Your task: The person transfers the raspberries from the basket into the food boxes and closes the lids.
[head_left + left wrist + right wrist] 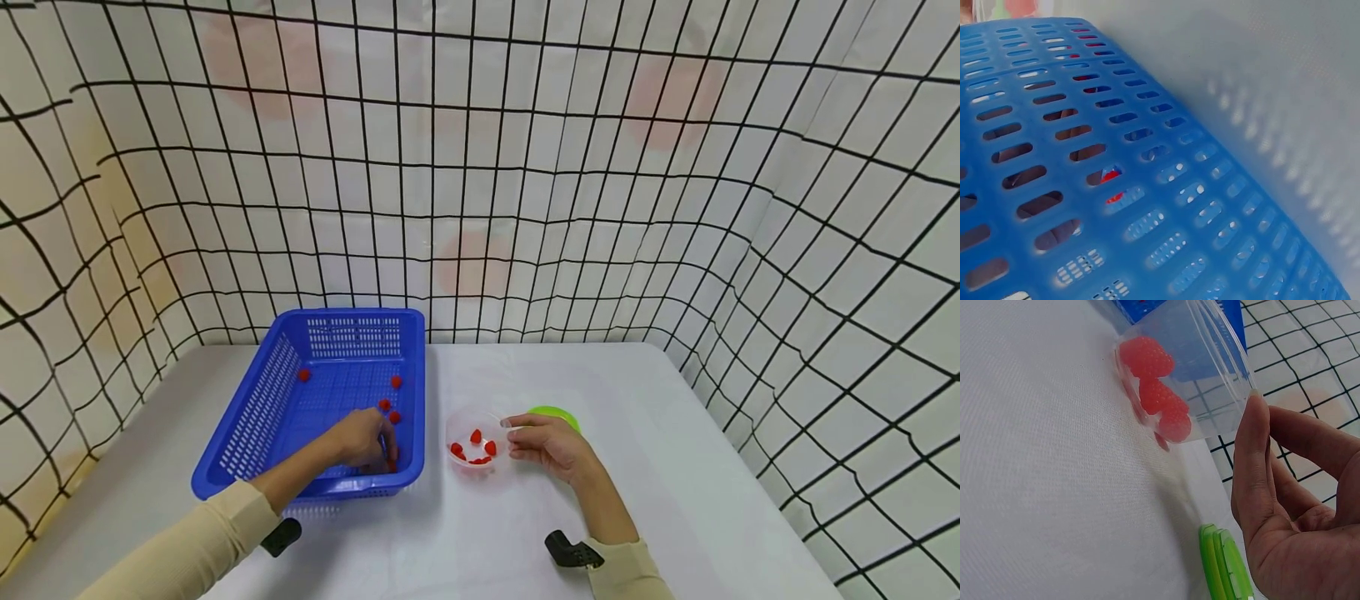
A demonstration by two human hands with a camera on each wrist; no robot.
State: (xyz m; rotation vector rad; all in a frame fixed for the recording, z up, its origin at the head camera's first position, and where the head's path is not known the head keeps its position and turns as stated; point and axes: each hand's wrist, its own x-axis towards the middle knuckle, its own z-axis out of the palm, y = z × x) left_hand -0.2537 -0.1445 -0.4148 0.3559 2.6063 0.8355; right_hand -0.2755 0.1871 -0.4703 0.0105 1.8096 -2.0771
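Note:
My left hand [367,440] reaches down into the blue plastic basket [247,417], fingers bent toward the floor near its front right corner. A red raspberry [392,467] shows right at the fingertips; whether they grip it I cannot tell. The left wrist view sees this hand only in pieces through the slots of the basket wall [1166,219]. On the table, my right hand [551,443] pinches the rim of a clear plastic tub [1210,394] between thumb and fingers. Several raspberries [1160,397] lie in the bottom of the tub.
More raspberries [395,382] are scattered over the basket floor. A green lid [557,414] lies on the white table [720,500], just behind the right hand. Black netting [525,200] over white sheeting encloses the table at the back and sides.

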